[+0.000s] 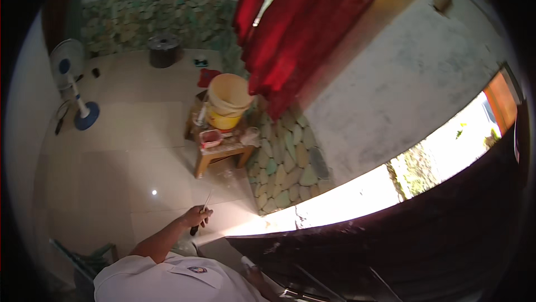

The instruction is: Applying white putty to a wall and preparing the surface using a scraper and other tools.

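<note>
My left hand [199,216] is closed around a slim tool with a dark handle [194,230] and a thin pale blade or shaft [207,199] pointing up and away. Whether it is a knife or a screwdriver I cannot make out. Below it the tiled floor shows, and the bright strip of daylight falls just to its right. My right hand [252,268] is low in the shade beside the dark door panel [357,252], close to my white shirt. Something whitish [246,260] is at its fingers, too dim to name.
Ahead stands a small wooden stool [223,154] bearing stacked buckets [230,91] and a reddish tub [211,139]. A red curtain [304,28] hangs beyond it. A standing fan [85,113] is at the far left, a dark round pot [163,53] by the stone-clad wall [145,20].
</note>
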`<state>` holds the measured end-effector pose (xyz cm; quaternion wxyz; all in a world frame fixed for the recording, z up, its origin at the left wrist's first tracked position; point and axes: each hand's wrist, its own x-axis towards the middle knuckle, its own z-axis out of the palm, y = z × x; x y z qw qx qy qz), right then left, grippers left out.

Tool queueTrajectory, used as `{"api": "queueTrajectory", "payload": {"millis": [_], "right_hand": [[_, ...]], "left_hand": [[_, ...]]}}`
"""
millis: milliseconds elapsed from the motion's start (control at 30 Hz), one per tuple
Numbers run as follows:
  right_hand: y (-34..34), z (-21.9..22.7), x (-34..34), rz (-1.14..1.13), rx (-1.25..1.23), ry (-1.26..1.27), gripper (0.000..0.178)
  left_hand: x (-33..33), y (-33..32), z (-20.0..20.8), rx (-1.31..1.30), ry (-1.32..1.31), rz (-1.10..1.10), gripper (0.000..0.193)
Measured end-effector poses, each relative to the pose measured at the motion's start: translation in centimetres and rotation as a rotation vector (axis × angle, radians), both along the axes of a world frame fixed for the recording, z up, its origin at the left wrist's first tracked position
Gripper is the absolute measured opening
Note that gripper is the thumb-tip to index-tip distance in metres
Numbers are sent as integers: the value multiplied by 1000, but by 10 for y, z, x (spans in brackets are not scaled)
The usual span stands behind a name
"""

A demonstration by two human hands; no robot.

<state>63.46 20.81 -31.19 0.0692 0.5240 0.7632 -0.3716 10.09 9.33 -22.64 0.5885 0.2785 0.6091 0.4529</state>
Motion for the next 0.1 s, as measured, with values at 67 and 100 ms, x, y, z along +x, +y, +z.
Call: {"api": "queueTrajectory", "payload": {"millis": [67, 100], "right_hand": [[-85, -63, -126, -36, -237, 40, 37], [-85, -62, -132, 4, -253, 22, 37]], "left_hand": [[-30, -5, 1, 50, 55, 63, 28], [-50, -15, -3, 30, 54, 123, 28]]}}
